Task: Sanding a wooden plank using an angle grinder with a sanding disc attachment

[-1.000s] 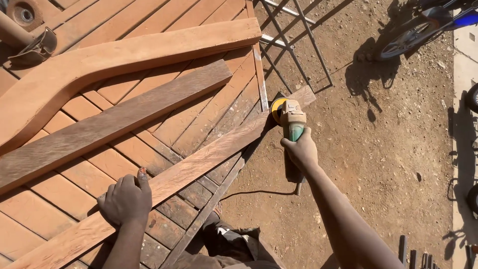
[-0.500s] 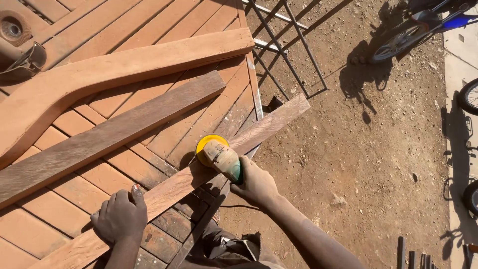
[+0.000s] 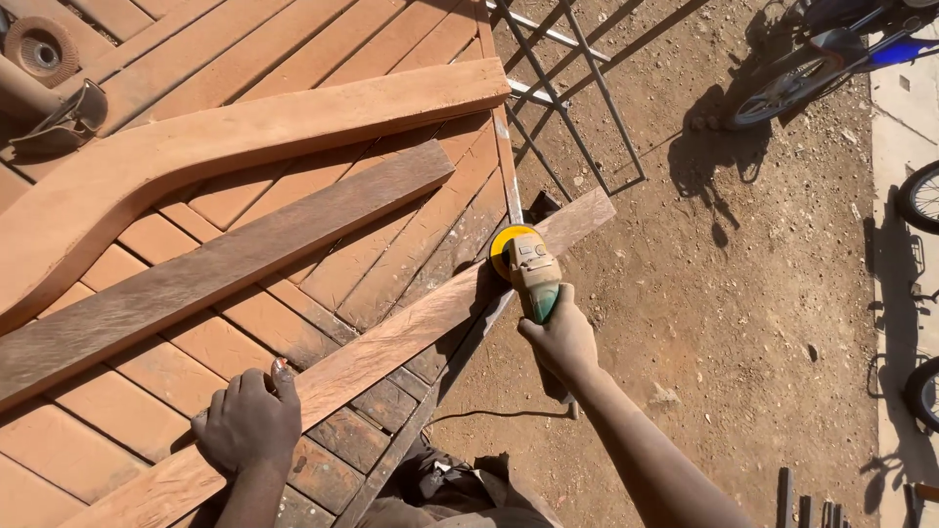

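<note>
My left hand (image 3: 247,422) presses flat on the near end of a long narrow wooden plank (image 3: 391,342) that lies diagonally over a slatted wooden panel (image 3: 293,59). My right hand (image 3: 562,337) grips an angle grinder (image 3: 528,269) with a yellow disc and green handle. The disc rests on the plank toward its far end, near the panel's right edge. The grinder's cord (image 3: 489,415) trails down to the dirt.
A curved thick beam (image 3: 196,147) and a darker straight board (image 3: 215,264) lie on the panel. A metal rod frame (image 3: 577,108) sits on the dirt ground beyond. Bicycle wheels (image 3: 919,196) stand at the right edge. A round disc (image 3: 39,49) lies top left.
The grinder slid down the plank toward me, then moved back up toward the plank's far end. My left hand stayed pressed on the near end.
</note>
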